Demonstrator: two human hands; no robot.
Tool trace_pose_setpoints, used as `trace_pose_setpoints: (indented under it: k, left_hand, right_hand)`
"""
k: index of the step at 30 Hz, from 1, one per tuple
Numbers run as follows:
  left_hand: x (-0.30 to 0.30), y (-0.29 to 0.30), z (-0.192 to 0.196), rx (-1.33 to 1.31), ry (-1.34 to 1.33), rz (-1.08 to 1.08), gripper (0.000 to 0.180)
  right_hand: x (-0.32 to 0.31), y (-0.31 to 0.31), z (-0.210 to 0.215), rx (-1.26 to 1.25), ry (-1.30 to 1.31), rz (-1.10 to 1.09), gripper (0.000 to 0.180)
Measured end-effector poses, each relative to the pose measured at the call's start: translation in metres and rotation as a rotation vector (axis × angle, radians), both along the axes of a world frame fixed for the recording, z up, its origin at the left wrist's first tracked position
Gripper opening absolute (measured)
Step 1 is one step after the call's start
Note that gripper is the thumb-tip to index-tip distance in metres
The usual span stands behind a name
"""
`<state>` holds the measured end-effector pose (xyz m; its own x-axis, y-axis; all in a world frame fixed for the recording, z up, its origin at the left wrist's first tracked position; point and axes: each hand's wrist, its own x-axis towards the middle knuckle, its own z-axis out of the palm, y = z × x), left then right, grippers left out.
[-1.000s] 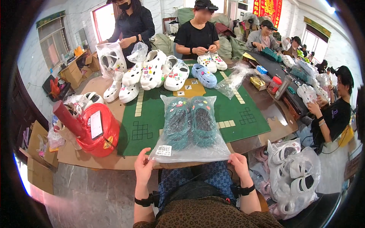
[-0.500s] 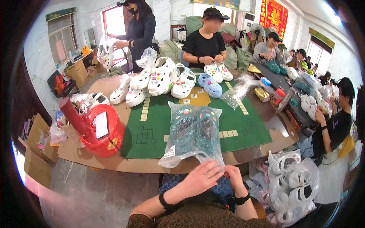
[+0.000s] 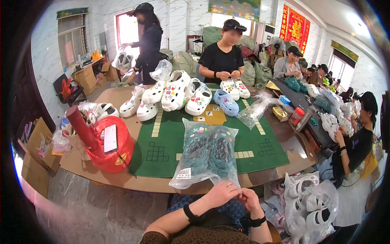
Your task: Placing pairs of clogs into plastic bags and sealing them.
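A clear plastic bag [image 3: 187,179] lies at the near edge of the green mat, with a pair of dark green clogs [image 3: 199,150] side by side inside it. Small colourful charms show on the clogs' far ends. My left hand [image 3: 221,195], a ring on one finger, reaches across to the bag's near right corner with its fingertips pinched. There my right hand [image 3: 248,199] meets it, fingers curled and closed. Both seem to grip the bag's edge, though the fingers partly hide the spot.
White clogs with charms [image 3: 174,91] and a blue clog [image 3: 226,102] stand farther back. A red container [image 3: 109,158] carrying a phone [image 3: 110,138] is at left. Bagged white clogs [image 3: 310,203] sit low at right. Co-workers [image 3: 222,57] are around the tables.
My left hand has lowered from lying spread over the bag's near edge to pinching beside my right hand. The view has shifted slightly. A co-worker at far left has lowered one arm.
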<state>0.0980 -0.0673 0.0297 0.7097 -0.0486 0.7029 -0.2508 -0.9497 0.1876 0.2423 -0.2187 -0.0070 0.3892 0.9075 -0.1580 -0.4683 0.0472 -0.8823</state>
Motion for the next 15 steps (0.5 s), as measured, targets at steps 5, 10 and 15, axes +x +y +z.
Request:
trace_pose_setpoints:
  k: [5,10,15]
  left_hand:
    - [0.000,0.002,-0.003,-0.010,-0.034,-0.003,0.027]
    - [0.003,-0.002,-0.003,-0.038,-0.025,0.002,0.019]
    - [0.014,-0.008,0.002,-0.031,-0.033,0.026,0.013]
  right_hand:
    - [0.001,0.001,0.002,-0.090,-0.082,0.037,0.038]
    - [-0.002,0.003,-0.002,-0.043,-0.049,0.008,0.038]
    - [-0.001,0.002,0.000,-0.179,-0.023,-0.115,0.034]
